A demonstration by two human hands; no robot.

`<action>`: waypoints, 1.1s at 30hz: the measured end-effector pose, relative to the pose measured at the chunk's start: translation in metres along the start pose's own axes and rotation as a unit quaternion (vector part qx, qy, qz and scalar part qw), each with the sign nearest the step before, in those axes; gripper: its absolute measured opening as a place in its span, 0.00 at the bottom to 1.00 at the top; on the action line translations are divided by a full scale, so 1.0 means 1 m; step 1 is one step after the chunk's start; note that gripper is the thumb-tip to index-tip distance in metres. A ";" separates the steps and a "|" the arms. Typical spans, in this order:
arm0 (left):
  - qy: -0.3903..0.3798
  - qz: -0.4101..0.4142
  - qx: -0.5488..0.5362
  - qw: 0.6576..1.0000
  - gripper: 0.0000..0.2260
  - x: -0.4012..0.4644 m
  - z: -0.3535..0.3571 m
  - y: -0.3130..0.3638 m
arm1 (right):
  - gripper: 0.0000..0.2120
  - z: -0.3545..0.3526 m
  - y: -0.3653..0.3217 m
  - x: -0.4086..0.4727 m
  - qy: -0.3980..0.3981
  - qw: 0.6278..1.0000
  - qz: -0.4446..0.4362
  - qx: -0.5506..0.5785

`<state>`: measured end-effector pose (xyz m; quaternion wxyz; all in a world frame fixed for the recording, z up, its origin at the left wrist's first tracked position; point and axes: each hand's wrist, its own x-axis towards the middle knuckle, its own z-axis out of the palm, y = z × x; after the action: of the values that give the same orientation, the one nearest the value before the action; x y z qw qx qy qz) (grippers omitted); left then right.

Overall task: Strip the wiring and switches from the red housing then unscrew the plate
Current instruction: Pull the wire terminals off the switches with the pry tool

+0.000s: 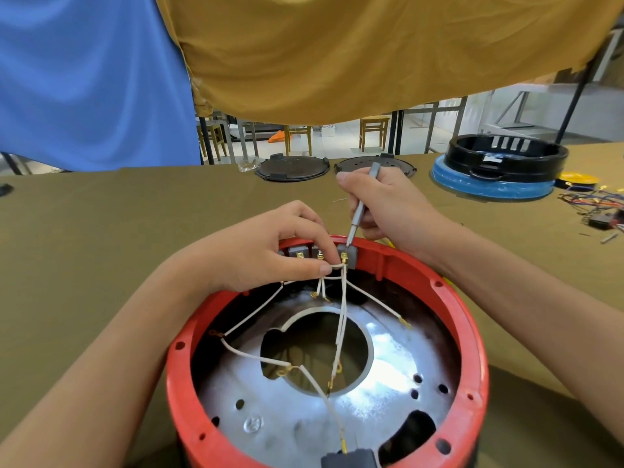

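Observation:
The round red housing [472, 349] stands open side up in front of me, with a shiny metal plate [388, 359] inside. Several white wires [342, 319] with brass terminals run across the plate up to grey switches [351, 255] on the far rim. My left hand [270, 251] pinches a white wire right at the rightmost switch. My right hand [388, 204] grips a thin grey screwdriver [359, 207], its tip touching that switch's top. Another grey part [349, 459] sits at the near rim.
Two dark round lids [292, 168] [395, 162] lie at the table's far edge. A black ring on a blue base [499, 170] stands at the right, with a pile of coloured wires and small parts [597, 207] beside it. Blue and mustard cloths hang above.

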<state>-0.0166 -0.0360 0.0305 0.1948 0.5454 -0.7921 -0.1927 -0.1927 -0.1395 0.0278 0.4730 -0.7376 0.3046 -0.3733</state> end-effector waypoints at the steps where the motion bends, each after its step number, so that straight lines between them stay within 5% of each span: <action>1: 0.000 0.000 0.001 1.000 0.05 0.000 0.000 0.000 | 0.19 0.000 0.001 0.001 0.001 1.000 0.010 0.001; 6: 0.002 0.004 -0.001 1.000 0.04 0.000 0.000 0.000 | 0.19 -0.002 0.007 0.001 0.004 0.999 0.044 0.028; 14: 0.008 0.010 -0.014 1.000 0.03 0.000 0.000 0.003 | 0.23 -0.001 0.003 -0.009 0.029 0.984 -0.176 -0.001; 19: 0.007 0.008 -0.015 1.000 0.03 0.000 0.000 0.004 | 0.22 -0.002 0.004 -0.008 0.006 0.987 -0.158 0.002; 30: 0.004 0.005 -0.010 1.000 0.03 0.001 0.001 0.001 | 0.20 0.000 0.005 0.003 -0.022 0.998 0.036 0.048; 33: 0.006 0.008 -0.015 1.000 0.04 0.001 0.001 0.002 | 0.21 -0.001 0.007 0.000 -0.003 0.998 -0.025 0.054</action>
<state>-0.0192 -0.0359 0.0306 0.2087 0.5371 -0.7925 -0.1996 -0.1943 -0.1426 0.0214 0.5036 -0.7195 0.2642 -0.3985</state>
